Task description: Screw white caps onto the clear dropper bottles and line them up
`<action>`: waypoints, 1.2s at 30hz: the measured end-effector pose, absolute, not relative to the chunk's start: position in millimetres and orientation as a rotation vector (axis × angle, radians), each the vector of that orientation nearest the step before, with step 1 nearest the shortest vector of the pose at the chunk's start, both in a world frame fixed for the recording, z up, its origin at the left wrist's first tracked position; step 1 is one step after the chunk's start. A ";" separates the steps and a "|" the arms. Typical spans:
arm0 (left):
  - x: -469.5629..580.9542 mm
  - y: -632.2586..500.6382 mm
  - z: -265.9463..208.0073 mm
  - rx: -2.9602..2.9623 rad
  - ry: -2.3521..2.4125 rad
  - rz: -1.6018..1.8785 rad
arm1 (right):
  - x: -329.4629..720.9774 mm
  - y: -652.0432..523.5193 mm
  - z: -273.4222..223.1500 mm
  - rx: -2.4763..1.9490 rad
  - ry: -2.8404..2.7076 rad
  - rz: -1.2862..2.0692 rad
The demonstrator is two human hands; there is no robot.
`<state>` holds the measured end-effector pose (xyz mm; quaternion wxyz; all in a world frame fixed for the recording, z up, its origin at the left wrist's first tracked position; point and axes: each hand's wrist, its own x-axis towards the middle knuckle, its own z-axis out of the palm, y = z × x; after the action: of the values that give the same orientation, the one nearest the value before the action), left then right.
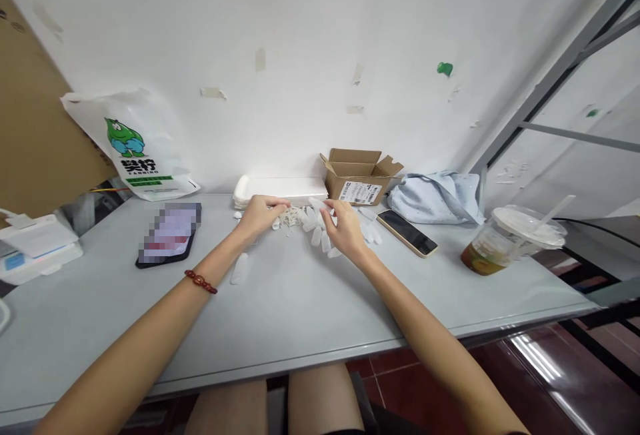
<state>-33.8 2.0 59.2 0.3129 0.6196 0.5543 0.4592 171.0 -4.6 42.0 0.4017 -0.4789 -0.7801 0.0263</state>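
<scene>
Flat, translucent white pieces (pixel 325 242), elongated with rounded ends, lie in a loose, overlapping heap on the grey desk (pixel 300 315), in front of a small open cardboard box (pixel 337 186). Slender white bits (pixel 289 221) are scattered just left of the heap. The left hand (pixel 260 215) reaches forward, fingers bent together over these bits; its grip cannot be told. The right hand (pixel 347 231) angles inward, thumb and forefinger slightly parted, one piece at the fingertips; whether gripped is unclear.

It looks like a workroom: grey table (pixel 310 321), open carton (pixel 345 183), taped wall (pixel 300 88).
</scene>
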 end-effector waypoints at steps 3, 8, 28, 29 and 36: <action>-36.2 6.5 62.3 1.218 1.274 1.382 | 168.7 -5.5 40.2 -1.202 -2.006 0.082; -41.7 14.4 62.0 0.912 1.047 1.560 | 160.2 -10.7 34.2 -1.153 -2.129 0.078; -38.2 -37.8 61.0 1.527 1.293 1.475 | 141.6 -34.0 34.2 -1.011 -1.944 0.501; -38.9 -38.6 61.6 1.562 1.269 1.452 | 140.8 -34.3 33.2 -1.014 -1.945 0.518; -40.3 -41.0 68.2 1.589 1.205 1.345 | 138.6 -36.6 28.8 -0.975 -1.851 0.743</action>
<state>-40.3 -41.0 68.2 0.3597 0.6164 0.4673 0.5218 138.6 -36.6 28.8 0.4447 -0.3934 -0.7468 0.2996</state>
